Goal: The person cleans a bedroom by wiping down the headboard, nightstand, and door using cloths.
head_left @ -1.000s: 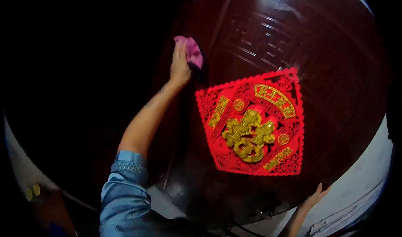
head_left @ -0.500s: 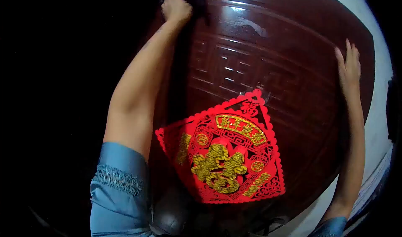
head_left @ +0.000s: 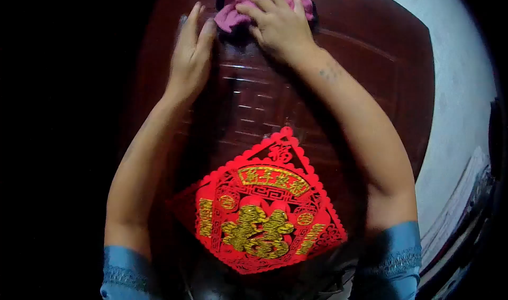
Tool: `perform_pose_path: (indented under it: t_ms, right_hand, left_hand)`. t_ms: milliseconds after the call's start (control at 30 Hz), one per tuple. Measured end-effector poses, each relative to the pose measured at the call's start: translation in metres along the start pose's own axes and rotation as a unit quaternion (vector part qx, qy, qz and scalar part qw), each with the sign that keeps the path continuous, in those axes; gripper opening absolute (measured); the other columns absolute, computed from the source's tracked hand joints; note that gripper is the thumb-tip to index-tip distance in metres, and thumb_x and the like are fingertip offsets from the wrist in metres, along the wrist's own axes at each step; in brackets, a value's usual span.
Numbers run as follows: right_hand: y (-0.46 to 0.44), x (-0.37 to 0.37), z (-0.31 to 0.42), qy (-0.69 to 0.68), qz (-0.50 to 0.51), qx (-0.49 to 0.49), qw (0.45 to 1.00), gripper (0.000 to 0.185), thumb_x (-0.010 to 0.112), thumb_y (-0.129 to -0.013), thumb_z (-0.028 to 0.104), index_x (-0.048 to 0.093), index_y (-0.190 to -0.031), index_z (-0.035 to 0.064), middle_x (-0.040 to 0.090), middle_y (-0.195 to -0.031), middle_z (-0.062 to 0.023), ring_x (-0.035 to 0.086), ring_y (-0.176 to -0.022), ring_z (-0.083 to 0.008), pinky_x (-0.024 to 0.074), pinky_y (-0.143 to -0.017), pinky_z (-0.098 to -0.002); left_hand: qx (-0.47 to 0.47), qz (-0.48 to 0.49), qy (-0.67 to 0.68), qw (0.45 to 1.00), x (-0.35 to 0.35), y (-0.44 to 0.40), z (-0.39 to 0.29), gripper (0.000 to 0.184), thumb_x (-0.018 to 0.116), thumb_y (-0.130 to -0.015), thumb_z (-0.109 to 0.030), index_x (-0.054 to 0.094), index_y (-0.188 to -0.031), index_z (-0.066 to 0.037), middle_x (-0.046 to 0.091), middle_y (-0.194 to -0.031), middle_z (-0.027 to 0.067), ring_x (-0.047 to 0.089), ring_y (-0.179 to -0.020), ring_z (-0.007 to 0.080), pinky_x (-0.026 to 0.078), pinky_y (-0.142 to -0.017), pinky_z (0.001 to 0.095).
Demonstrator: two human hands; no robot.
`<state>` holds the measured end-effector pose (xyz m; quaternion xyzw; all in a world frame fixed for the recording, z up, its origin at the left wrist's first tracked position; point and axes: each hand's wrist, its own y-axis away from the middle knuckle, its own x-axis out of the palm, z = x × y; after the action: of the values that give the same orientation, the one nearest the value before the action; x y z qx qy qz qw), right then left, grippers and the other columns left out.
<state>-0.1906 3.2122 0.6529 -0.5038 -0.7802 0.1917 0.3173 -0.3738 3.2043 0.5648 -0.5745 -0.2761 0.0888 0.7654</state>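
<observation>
A crumpled pink cloth with dark edges [head_left: 231, 19] is pressed against the dark reddish-brown carved wooden panel [head_left: 365, 77], high in the view. My right hand [head_left: 286, 30] lies over the cloth, its fingers spread and bent onto it. Just left of the cloth, my left hand [head_left: 191, 56] is open, fingers stretched upward and holding nothing; its edge seems to rest on the panel. Below both hands, between my forearms, hangs a red cut-out diamond decoration [head_left: 264, 204] with gold glittery characters. Its left corner is in shadow.
A pale wall [head_left: 455, 88] borders the panel on the right. Some stacked or folded material [head_left: 460, 215] stands at the lower right, partly cut off. Deep darkness covers the whole left side, hiding what is there.
The cloth has passed from my left hand to my right. My right hand has come from the panel's right edge to the upper middle; my left hand has dropped lower and opened.
</observation>
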Motion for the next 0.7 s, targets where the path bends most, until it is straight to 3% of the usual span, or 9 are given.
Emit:
perform_pose_path:
  t_ms: [67, 100, 200, 233, 267, 300, 433, 567, 700]
  right_hand:
    - [-0.011, 0.011, -0.031, 0.044, -0.019, 0.008, 0.999, 0.041, 0.061, -0.085, 0.036, 0.059, -0.124, 0.0241, 0.049, -0.139, -0.0046, 0.043, -0.129, -0.0307, 0.031, -0.101, -0.0638]
    - [-0.015, 0.015, -0.051, 0.071, -0.012, 0.037, 0.997, 0.036, 0.052, -0.09, 0.02, 0.057, -0.125, 0.0153, 0.05, -0.136, -0.0109, 0.042, -0.128, -0.0318, 0.0281, -0.108, -0.0571]
    - [-0.031, -0.072, -0.089, 0.043, 0.149, 0.259, 0.953, 0.03, 0.053, -0.086, 0.018, 0.065, -0.113, 0.0232, 0.059, -0.126, -0.0074, 0.051, -0.121, -0.0275, 0.0264, -0.106, -0.0645]
    - [-0.015, -0.055, -0.135, 0.079, 0.052, 0.292, 0.952, 0.029, 0.052, -0.088, 0.018, 0.068, -0.111, 0.0258, 0.061, -0.122, -0.0101, 0.055, -0.117, -0.0288, 0.031, -0.107, -0.0597]
    - [0.007, -0.057, -0.188, 0.08, 0.035, 0.273, 0.958, 0.03, 0.052, -0.09, 0.027, 0.066, -0.117, 0.0255, 0.059, -0.125, -0.0105, 0.054, -0.118, -0.0299, 0.0339, -0.108, -0.0528]
    - [0.025, -0.066, -0.237, 0.207, 0.164, 0.416, 0.87, 0.046, 0.049, -0.09, 0.042, 0.055, -0.131, 0.0229, 0.055, -0.134, -0.0113, 0.048, -0.124, -0.0389, 0.0349, -0.101, -0.0591]
    - [0.143, -0.093, -0.421, 0.271, 0.054, 0.586, 0.762, 0.063, 0.041, -0.087, 0.055, 0.043, -0.142, 0.0243, 0.042, -0.144, -0.0178, 0.038, -0.132, -0.0428, 0.027, -0.109, -0.0549]
    - [0.094, -0.073, -0.355, 0.213, 0.072, 0.586, 0.778, 0.067, 0.037, -0.088, 0.059, 0.04, -0.144, 0.0225, 0.04, -0.145, -0.0197, 0.038, -0.131, -0.0454, 0.0289, -0.107, -0.0566]
    - [-0.018, -0.016, -0.246, 0.131, 0.152, 0.411, 0.89, 0.064, 0.033, -0.09, 0.06, 0.043, -0.142, 0.0237, 0.045, -0.141, -0.0183, 0.042, -0.129, -0.0414, 0.0331, -0.106, -0.0519]
  left_hand:
    - [0.008, 0.084, -0.145, 0.986, -0.023, 0.034, 0.01, 0.052, 0.05, -0.098, -0.03, 0.039, -0.142, -0.004, 0.037, -0.147, 0.0185, 0.034, -0.137, 0.0324, 0.024, -0.114, 0.039]
    - [0.01, 0.086, -0.134, 0.987, -0.026, 0.046, 0.013, 0.052, 0.05, -0.098, -0.03, 0.039, -0.142, -0.004, 0.037, -0.147, 0.0185, 0.034, -0.137, 0.0324, 0.024, -0.114, 0.039]
    - [0.072, 0.132, -0.28, 0.948, -0.027, 0.062, 0.017, 0.053, 0.05, -0.097, -0.031, 0.039, -0.143, -0.007, 0.033, -0.151, 0.0126, 0.03, -0.14, 0.0301, 0.02, -0.116, 0.0421]
    - [0.059, 0.136, -0.271, 0.951, -0.029, 0.062, 0.015, 0.053, 0.051, -0.097, -0.031, 0.039, -0.143, -0.007, 0.033, -0.151, 0.0115, 0.028, -0.141, 0.0292, 0.019, -0.116, 0.0434]
    - [0.044, 0.14, -0.263, 0.953, -0.03, 0.062, 0.015, 0.053, 0.051, -0.097, -0.031, 0.039, -0.143, -0.007, 0.032, -0.152, 0.0103, 0.027, -0.141, 0.0284, 0.018, -0.116, 0.0448]
    - [0.054, 0.135, -0.277, 0.95, -0.028, 0.063, 0.017, 0.054, 0.052, -0.096, -0.031, 0.039, -0.143, -0.007, 0.033, -0.151, 0.0109, 0.028, -0.141, 0.0289, 0.018, -0.116, 0.0443]
    - [0.065, 0.123, -0.283, 0.949, -0.026, 0.063, 0.024, 0.053, 0.054, -0.095, -0.029, 0.04, -0.142, -0.009, 0.036, -0.15, 0.0108, 0.029, -0.141, 0.0288, 0.019, -0.116, 0.0456]
    - [0.05, 0.124, -0.263, 0.955, -0.029, 0.064, 0.023, 0.054, 0.054, -0.094, -0.029, 0.04, -0.142, -0.008, 0.035, -0.15, 0.0123, 0.028, -0.141, 0.0291, 0.018, -0.116, 0.046]
    - [0.046, 0.129, -0.218, 0.966, -0.035, 0.064, 0.025, 0.055, 0.055, -0.094, -0.03, 0.04, -0.141, -0.007, 0.035, -0.15, 0.0127, 0.028, -0.141, 0.029, 0.018, -0.116, 0.0463]
